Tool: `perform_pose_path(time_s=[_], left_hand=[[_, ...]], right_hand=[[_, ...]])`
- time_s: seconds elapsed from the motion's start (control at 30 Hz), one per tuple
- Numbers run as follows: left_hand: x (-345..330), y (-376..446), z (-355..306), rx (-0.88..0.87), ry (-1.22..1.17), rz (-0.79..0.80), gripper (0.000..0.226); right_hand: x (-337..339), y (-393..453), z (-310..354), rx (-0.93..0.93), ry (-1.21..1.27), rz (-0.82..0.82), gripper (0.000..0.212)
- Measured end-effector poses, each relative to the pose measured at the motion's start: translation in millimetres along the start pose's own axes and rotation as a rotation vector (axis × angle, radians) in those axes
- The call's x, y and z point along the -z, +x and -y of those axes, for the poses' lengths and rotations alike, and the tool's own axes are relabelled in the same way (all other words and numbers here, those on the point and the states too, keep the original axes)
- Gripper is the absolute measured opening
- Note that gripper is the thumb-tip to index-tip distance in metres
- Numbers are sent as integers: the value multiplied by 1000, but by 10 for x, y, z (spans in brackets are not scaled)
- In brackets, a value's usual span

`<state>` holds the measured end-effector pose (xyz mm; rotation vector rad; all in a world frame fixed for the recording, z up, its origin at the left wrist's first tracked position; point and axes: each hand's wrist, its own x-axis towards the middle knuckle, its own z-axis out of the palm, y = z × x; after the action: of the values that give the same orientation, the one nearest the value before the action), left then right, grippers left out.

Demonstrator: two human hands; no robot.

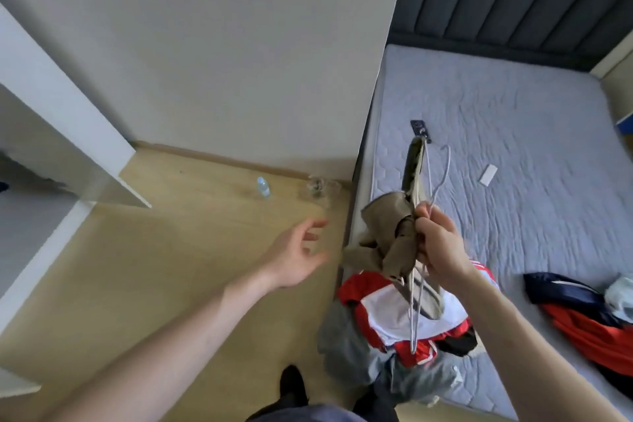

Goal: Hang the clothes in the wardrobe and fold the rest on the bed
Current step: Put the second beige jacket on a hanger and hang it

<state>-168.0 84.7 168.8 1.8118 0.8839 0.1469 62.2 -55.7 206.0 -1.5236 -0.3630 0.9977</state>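
My right hand (pixel 438 243) grips a thin white wire hanger (pixel 419 298) with a khaki garment (pixel 383 236) bunched on it, held above the near left corner of the bed (pixel 513 134). Beneath it a pile lies on the bed's corner: a red and white garment (pixel 387 315) on top of grey trousers (pixel 346 346). My left hand (pixel 298 253) is stretched out over the floor to the left, fingers spread and holding nothing. The white wardrobe (pixel 61 120) stands at the far left, its door open.
A dark blue and red garment (pixel 582 315) lies at the bed's right, with a pale bundle (pixel 620 295) beside it. A phone (pixel 420 129) and a small white card (pixel 487 175) rest on the mattress. A water bottle (pixel 263 187) and a glass jar (pixel 317 189) stand on the floor by the wall.
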Motion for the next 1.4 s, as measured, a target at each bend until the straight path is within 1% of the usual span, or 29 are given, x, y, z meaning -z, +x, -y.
perform_pose_path(time_s=[0.07,0.1,0.13,0.17,0.23,0.27,0.3,0.33,0.4,0.47,0.53,0.6,0.67,0.77,0.87,0.93,1.0,1.07,1.13,1.17,1.2,1.33,1.37,1.4], left_hand=[[100,-16,-162,-18,-94,45,79],[138,-39,-258,-33,-133,70,83],[172,-68,-336,-47,-158,70,81],[214,-99,-397,-62,-173,48,70],[331,-212,-471,-100,-171,-13,37],[400,-275,-473,-135,-167,-50,24],[482,-344,-458,-175,-164,-93,17],[573,-416,-432,-205,-160,-147,16],[754,-552,-383,-211,-174,-268,25],[907,-657,-347,-158,-239,-389,39],[1057,-740,-333,-111,-394,-512,40],[1212,-808,-341,-79,-588,-614,32],[1369,-875,-357,-55,-729,-689,28],[1571,-1002,-419,-30,-780,-793,22],[1754,-1132,-471,-9,-825,-909,22],[1878,-1213,-495,-13,-841,-973,26],[1993,-1285,-531,-42,-842,-1028,32],[2081,-1326,-572,-86,-816,-1078,32],[2126,-1340,-611,-126,-783,-1085,23],[2130,-1342,-637,-145,-778,-1064,20],[2122,-1339,-671,-164,-780,-1021,21],[1985,-1301,-924,-196,-806,-750,26],[1936,-1283,-1004,-198,-819,-702,25],[1890,-1262,-1077,-202,-836,-654,24]], right_hand=[[-213,-80,142,4,-39,95,44],[-320,-125,199,9,-68,145,41],[-428,-168,243,16,-102,196,35],[-536,-202,275,25,-134,248,28],[-731,-243,297,47,-193,339,21],[-817,-238,296,60,-220,365,20],[-898,-223,290,68,-246,379,19],[-973,-203,275,65,-270,384,19],[-1110,-148,245,55,-331,398,20],[-1221,-74,185,70,-434,424,31],[-1316,-9,119,97,-571,458,38],[-1360,50,68,139,-726,489,32],[-1360,98,49,178,-850,490,24],[-1332,142,78,244,-1027,452,22],[-1243,223,73,271,-1084,427,31],[-1125,311,52,280,-1121,392,37],[-975,399,33,276,-1205,334,40],[-841,437,20,254,-1265,268,44],[-803,389,30,256,-1260,235,46],[-837,338,48,272,-1227,250,46],[-910,264,77,299,-1174,283,44],[-1398,-225,332,403,-877,403,32],[-1533,-350,415,399,-812,446,37],[-1661,-459,487,396,-763,486,48]])
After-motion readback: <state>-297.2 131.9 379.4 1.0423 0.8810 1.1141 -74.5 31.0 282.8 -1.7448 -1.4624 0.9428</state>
